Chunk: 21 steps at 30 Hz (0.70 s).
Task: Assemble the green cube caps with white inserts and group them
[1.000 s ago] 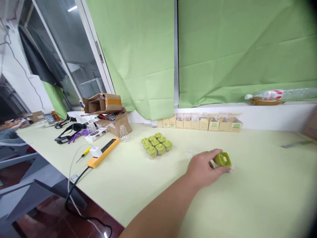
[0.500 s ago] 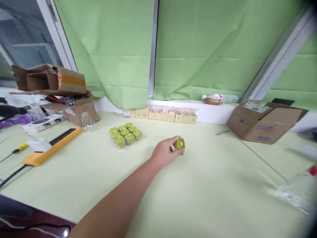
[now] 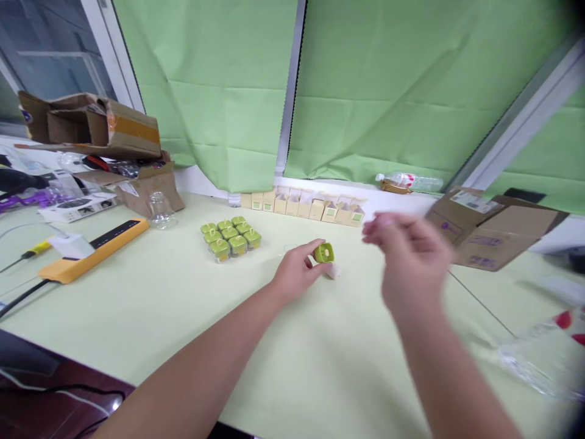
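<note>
My left hand (image 3: 295, 271) reaches over the middle of the table, thumb and fingers closed around a small square green lid (image 3: 325, 252), its hollow side partly showing. Just below it, by my thumb, is a small whitish piece (image 3: 333, 272), too small to name. My right hand (image 3: 411, 259) is raised to the right of it, blurred by motion, with fingers curled and tips pressed together; what they hold, if anything, I cannot make out. Left of my hands stands a tight block of small clear containers with green lids (image 3: 230, 230).
A row of small beige cartons (image 3: 304, 204) lines the wall. Cardboard boxes stand at left (image 3: 89, 125) and right (image 3: 489, 228). An orange power strip (image 3: 68, 268), a clear jar (image 3: 161, 212) and a clear plastic package (image 3: 543, 360) lie around the table. A bottle (image 3: 411, 182) rests on the sill.
My right hand has come into view from the lower right. My left hand still grips the green lid, which has turned slightly; the whitish piece beneath shows more. The view has shifted a little.
</note>
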Motion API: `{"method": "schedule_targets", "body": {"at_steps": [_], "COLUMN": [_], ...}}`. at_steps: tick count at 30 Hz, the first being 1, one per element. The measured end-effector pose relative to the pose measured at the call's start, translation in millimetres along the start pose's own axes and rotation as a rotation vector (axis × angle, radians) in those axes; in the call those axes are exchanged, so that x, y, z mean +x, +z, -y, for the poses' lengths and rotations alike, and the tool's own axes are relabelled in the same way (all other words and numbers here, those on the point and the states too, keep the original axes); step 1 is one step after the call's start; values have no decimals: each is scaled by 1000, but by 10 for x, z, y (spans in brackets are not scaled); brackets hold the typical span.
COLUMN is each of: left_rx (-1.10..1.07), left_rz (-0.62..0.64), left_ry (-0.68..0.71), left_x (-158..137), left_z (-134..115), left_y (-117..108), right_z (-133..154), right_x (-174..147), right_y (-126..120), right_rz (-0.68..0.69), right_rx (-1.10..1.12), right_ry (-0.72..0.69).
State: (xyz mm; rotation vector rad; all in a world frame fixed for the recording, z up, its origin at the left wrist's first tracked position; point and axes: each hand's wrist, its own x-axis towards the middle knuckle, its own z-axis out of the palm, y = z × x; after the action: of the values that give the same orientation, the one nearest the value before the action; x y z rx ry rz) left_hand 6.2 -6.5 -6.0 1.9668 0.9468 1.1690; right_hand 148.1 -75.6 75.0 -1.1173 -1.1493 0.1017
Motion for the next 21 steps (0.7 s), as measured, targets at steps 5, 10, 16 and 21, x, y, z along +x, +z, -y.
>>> {"method": "schedule_targets", "body": {"at_steps": [5, 10, 16, 21], "left_rx": [-53, -67, 35, -7], "left_rz": [-20, -38, -14, 17], "left_ry": [64, 113, 130, 126], "left_x": [35, 20, 0, -1], "left_z": [2, -23, -10, -8], "left_y": [11, 11, -15, -11], "right_z": [-366, -478, -545, -524], "right_x": [-236, -297, -283, -268], "right_y": [91, 147, 139, 159], "right_rz": [199, 279, 303, 284], "right_rx": [-201, -252, -140, 19], "right_ry": [160, 115, 276, 420]}}
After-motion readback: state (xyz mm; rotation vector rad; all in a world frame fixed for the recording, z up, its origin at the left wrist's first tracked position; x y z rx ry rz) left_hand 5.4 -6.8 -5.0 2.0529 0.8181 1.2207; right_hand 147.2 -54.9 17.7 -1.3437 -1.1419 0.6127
